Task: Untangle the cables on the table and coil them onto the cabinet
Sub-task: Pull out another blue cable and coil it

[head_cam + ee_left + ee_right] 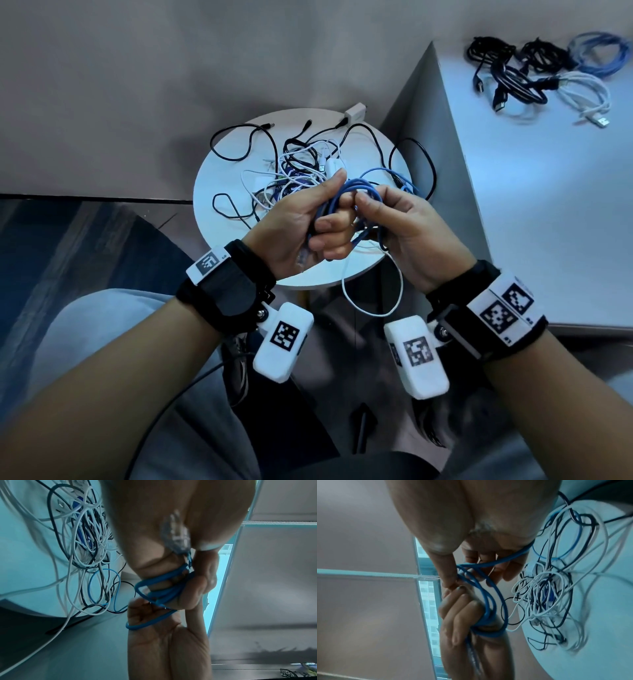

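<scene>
My left hand [325, 219] grips a bundle of blue cable [356, 190] loops, fingers curled round them, above the round white table [308, 277]. My right hand [380, 209] pinches a strand of the same blue cable just to the right of it. In the left wrist view the blue cable [164, 588] wraps my fingers and its clear plug [176, 534] lies against my palm. The right wrist view shows the blue cable [488, 601] looped between both hands. A tangle of white, black and blue cables [301, 168] lies on the table behind them.
The pale cabinet [548, 205] stands to the right, with several coiled cables [541, 75] at its far end. A white cable loop [373, 294] hangs off the table's near edge. A white adapter [356, 113] sits at the far rim. My knees are below.
</scene>
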Demonstrator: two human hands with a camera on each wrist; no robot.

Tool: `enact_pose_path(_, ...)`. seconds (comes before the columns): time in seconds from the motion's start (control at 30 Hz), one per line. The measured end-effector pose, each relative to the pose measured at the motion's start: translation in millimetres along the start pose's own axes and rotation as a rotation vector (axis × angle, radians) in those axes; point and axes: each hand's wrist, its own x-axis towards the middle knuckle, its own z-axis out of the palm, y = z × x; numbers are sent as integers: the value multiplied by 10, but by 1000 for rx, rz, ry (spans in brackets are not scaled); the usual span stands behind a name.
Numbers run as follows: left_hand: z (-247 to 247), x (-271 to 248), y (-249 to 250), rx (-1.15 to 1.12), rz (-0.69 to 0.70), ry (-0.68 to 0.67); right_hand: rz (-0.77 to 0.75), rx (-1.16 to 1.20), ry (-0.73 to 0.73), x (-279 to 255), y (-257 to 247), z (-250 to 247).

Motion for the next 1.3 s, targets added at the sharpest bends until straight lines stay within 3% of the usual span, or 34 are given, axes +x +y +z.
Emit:
enact_pose_path(0.13, 32, 2, 13, 5, -8, 27, -10, 89, -29, -31, 21, 20)
enact_pose_path(0.5, 31, 21, -47, 99, 48, 133, -235, -194, 168, -40, 20, 185)
enact_pose_path(0.73, 8, -17, -43, 12, -35, -29, -169, -171, 58, -31, -32, 158)
enact_pose_path(0.97, 1, -26, -126, -237, 13, -138, -132, -114, 24, -56, -103, 112)
enact_pose_path(1.17, -13, 6, -82, -254, 37, -186, -257, -406, 109, -2, 8, 44)
enact_pose_path(1.3, -96, -26, 53, -371, 157, -161, -332, -870, 123, -21, 120, -23)
